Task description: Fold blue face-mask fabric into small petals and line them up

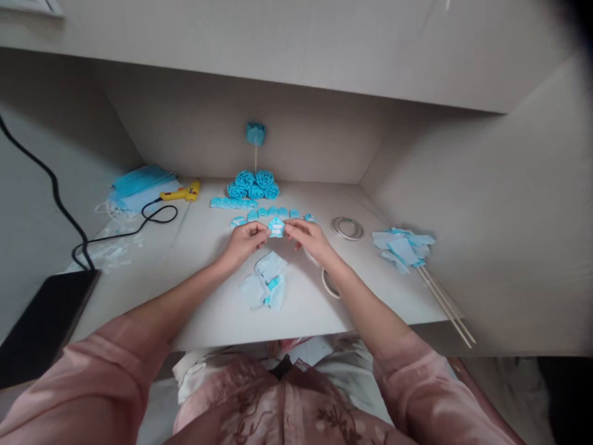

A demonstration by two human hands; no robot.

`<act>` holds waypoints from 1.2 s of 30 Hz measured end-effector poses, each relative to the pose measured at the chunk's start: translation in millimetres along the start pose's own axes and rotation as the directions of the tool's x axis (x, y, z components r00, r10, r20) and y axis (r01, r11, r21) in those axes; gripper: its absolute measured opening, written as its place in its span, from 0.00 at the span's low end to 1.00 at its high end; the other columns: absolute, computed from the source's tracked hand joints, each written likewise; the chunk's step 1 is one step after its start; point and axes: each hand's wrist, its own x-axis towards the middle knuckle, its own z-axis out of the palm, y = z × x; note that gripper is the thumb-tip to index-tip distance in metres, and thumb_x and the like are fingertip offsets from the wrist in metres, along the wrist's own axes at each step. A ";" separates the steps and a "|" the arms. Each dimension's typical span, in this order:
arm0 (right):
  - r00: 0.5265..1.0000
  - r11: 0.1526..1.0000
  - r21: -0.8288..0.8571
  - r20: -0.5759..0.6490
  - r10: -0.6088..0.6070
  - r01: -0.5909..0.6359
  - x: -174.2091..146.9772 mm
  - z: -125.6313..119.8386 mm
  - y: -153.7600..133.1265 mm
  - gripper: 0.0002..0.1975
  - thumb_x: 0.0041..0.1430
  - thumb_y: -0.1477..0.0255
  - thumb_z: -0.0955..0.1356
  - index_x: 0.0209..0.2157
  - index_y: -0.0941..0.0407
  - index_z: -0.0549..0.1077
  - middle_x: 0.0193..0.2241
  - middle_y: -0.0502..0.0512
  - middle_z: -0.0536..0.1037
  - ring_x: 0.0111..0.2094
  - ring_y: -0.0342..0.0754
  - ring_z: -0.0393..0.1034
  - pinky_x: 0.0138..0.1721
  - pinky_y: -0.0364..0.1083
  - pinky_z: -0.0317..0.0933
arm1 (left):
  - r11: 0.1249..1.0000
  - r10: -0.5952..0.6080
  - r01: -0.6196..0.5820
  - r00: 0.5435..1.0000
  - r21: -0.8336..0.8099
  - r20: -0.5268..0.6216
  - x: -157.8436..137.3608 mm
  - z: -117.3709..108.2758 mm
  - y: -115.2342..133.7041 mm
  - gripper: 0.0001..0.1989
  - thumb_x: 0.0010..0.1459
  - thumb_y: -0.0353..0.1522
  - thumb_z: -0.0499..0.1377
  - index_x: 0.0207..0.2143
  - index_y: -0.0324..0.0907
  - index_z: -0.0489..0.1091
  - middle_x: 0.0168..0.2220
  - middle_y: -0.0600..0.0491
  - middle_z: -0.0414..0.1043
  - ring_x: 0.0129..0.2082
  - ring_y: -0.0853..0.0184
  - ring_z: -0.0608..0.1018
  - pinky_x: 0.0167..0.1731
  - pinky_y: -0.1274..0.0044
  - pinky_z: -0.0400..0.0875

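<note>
My left hand [248, 240] and my right hand [308, 238] pinch opposite sides of a small folded blue mask-fabric petal [277, 228], with white strips across its face. Just beyond it runs a row of folded blue petals [272, 212], and a second overlapping row [233, 203] lies further left. Nearer to me on the table are several loose pale-blue fabric pieces [270, 266]. A roll of tape [330, 284] sits partly hidden under my right forearm.
Rolled blue fabric roses [254, 185] are stacked at the back, with a stemmed flower [256, 133] above. At left are face masks [146, 185], a yellow glue gun [183, 193] with a black cord, and a black slab [46, 321]. Wire coils [347, 228] and fabric-topped sticks [445, 303] lie right.
</note>
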 end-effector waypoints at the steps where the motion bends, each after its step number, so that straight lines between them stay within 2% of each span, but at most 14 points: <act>1: 1.000 1.000 -0.015 0.014 0.007 -0.007 -0.9 0.9 0.2 0.17 0.53 0.57 0.69 0.35 0.56 0.75 0.28 0.51 0.73 0.29 0.44 0.66 0.22 0.40 0.60 | 1.000 -0.001 0.001 1.000 0.000 0.005 -0.3 0.5 -0.3 0.13 0.46 0.40 0.63 0.25 0.39 0.68 0.20 0.58 0.65 0.18 0.76 0.63 0.18 0.81 0.54; 5: 1.000 0.996 -0.087 0.021 0.006 -0.004 0.4 -0.5 6.0 0.14 0.51 0.59 0.69 0.25 0.55 0.67 0.20 0.45 0.65 0.20 0.39 0.57 0.20 0.41 0.54 | 1.000 0.004 -0.004 0.999 0.007 0.036 -1.0 2.8 -1.9 0.13 0.49 0.40 0.61 0.24 0.39 0.67 0.21 0.56 0.66 0.19 0.76 0.65 0.17 0.81 0.55; 8: 1.000 0.992 -0.124 0.027 0.011 -0.008 1.1 0.6 9.1 0.13 0.51 0.60 0.68 0.25 0.55 0.66 0.19 0.44 0.63 0.18 0.38 0.56 0.21 0.41 0.52 | 1.000 -0.005 0.004 0.998 0.014 0.066 -0.5 4.0 -2.5 0.13 0.50 0.41 0.60 0.26 0.40 0.67 0.22 0.56 0.68 0.19 0.75 0.66 0.17 0.81 0.55; 12: 0.998 0.984 -0.172 0.047 -0.035 0.043 -0.6 3.3 7.8 0.12 0.52 0.62 0.67 0.24 0.55 0.64 0.20 0.44 0.63 0.20 0.38 0.56 0.23 0.41 0.51 | 0.999 -0.021 0.018 0.998 0.043 0.065 0.3 3.8 -4.1 0.12 0.46 0.38 0.62 0.23 0.41 0.64 0.18 0.60 0.63 0.17 0.76 0.62 0.17 0.82 0.52; 14: 0.997 0.983 -0.171 0.053 -0.060 0.068 -1.4 3.2 7.1 0.12 0.52 0.63 0.67 0.23 0.55 0.64 0.20 0.45 0.64 0.22 0.39 0.57 0.25 0.40 0.52 | 0.999 -0.038 0.035 0.997 0.032 0.074 0.4 2.8 -4.7 0.12 0.46 0.37 0.63 0.22 0.41 0.62 0.17 0.60 0.62 0.16 0.77 0.61 0.17 0.82 0.52; 17: 0.996 0.992 -0.119 0.080 -0.034 0.043 -1.5 0.8 7.4 0.10 0.50 0.64 0.68 0.25 0.56 0.67 0.22 0.46 0.66 0.24 0.40 0.60 0.25 0.40 0.55 | 0.997 -0.079 0.081 0.991 -0.014 0.112 0.4 1.3 -4.1 0.12 0.46 0.38 0.62 0.22 0.41 0.63 0.18 0.59 0.64 0.17 0.76 0.63 0.17 0.81 0.53; 21: 0.995 1.000 -0.005 0.100 0.002 -0.002 -0.4 -2.7 6.0 0.14 0.52 0.60 0.68 0.33 0.56 0.73 0.27 0.51 0.72 0.28 0.44 0.66 0.23 0.41 0.59 | 0.996 -0.085 0.086 0.989 0.000 0.120 0.3 0.8 -1.9 0.13 0.47 0.39 0.63 0.23 0.41 0.63 0.19 0.58 0.65 0.17 0.77 0.64 0.17 0.81 0.53; 23: 0.998 1.000 -0.015 0.069 0.000 0.001 -0.1 -3.0 4.6 0.15 0.53 0.58 0.68 0.33 0.56 0.74 0.26 0.50 0.71 0.26 0.43 0.64 0.23 0.41 0.58 | 0.996 -0.084 0.080 0.986 0.032 0.142 0.0 1.5 -2.1 0.13 0.47 0.39 0.63 0.22 0.41 0.63 0.19 0.59 0.64 0.16 0.77 0.63 0.17 0.81 0.52; 27: 1.000 0.998 -0.061 -0.005 -0.010 0.010 -4.2 -2.5 8.4 0.13 0.51 0.59 0.70 0.27 0.55 0.72 0.19 0.45 0.66 0.19 0.39 0.57 0.21 0.41 0.55 | 0.997 -0.079 0.074 0.979 0.030 0.187 0.5 2.0 -6.3 0.13 0.47 0.40 0.63 0.24 0.40 0.66 0.20 0.57 0.66 0.17 0.76 0.64 0.17 0.81 0.53; 30: 0.998 0.999 -0.032 -0.068 -0.009 0.007 -3.9 -3.5 16.9 0.13 0.52 0.60 0.69 0.29 0.56 0.73 0.19 0.44 0.66 0.18 0.39 0.57 0.21 0.41 0.55 | 0.998 -0.058 0.062 0.988 -0.025 0.140 3.4 -1.5 -9.5 0.13 0.48 0.40 0.64 0.29 0.40 0.70 0.23 0.57 0.68 0.18 0.76 0.66 0.17 0.82 0.54; 32: 0.996 0.999 -0.041 -0.083 0.013 -0.017 9.5 -6.3 15.4 0.13 0.52 0.60 0.69 0.28 0.56 0.73 0.18 0.45 0.67 0.18 0.39 0.58 0.20 0.41 0.55 | 0.996 -0.043 0.049 0.996 -0.075 0.076 6.9 -6.5 -10.4 0.14 0.49 0.40 0.63 0.33 0.40 0.71 0.24 0.57 0.68 0.19 0.76 0.67 0.17 0.82 0.55; 34: 0.997 0.995 -0.093 -0.068 0.025 -0.031 37.7 -13.0 -0.6 0.12 0.52 0.62 0.70 0.25 0.56 0.72 0.17 0.45 0.67 0.18 0.39 0.58 0.20 0.40 0.54 | 0.991 -0.025 0.025 1.000 -0.131 -0.001 11.3 -13.4 -10.2 0.14 0.50 0.40 0.63 0.37 0.40 0.71 0.24 0.57 0.68 0.19 0.76 0.67 0.17 0.82 0.56; 36: 0.997 0.992 -0.125 -0.069 -0.039 0.030 74.1 -24.4 -30.0 0.10 0.53 0.66 0.71 0.24 0.57 0.72 0.18 0.46 0.68 0.20 0.39 0.59 0.21 0.40 0.56 | 0.984 0.001 -0.018 0.995 -0.177 -0.096 16.3 -21.7 -9.1 0.14 0.50 0.38 0.62 0.37 0.40 0.70 0.25 0.57 0.68 0.19 0.76 0.68 0.17 0.83 0.56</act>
